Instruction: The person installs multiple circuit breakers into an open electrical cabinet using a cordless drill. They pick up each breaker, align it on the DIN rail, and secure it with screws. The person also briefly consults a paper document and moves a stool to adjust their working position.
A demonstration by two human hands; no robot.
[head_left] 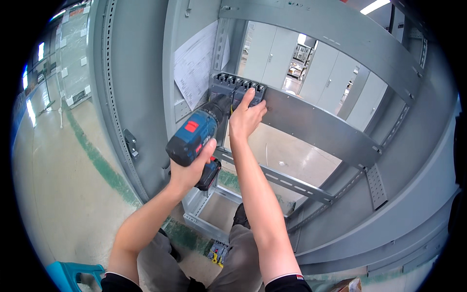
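My left hand (189, 168) is wrapped round the grip of a blue and black cordless drill (194, 134) with a red slider on top. Its chuck points up and to the right, at the front of the dark circuit breakers (224, 86), and hides part of them; the tip is not visible. These breakers sit side by side at the left end of a grey metal crossbar (306, 117). My right hand (246, 117) grips the right-hand breaker, thumb on its front and fingers at its right side.
A printed sheet (194, 63) hangs on the cabinet's left inner wall. Slotted rails (292, 182) cross the frame below. By my feet lies another breaker with yellow parts (217, 253). A teal stool (68, 275) stands lower left, a cardboard box (348, 285) lower right.
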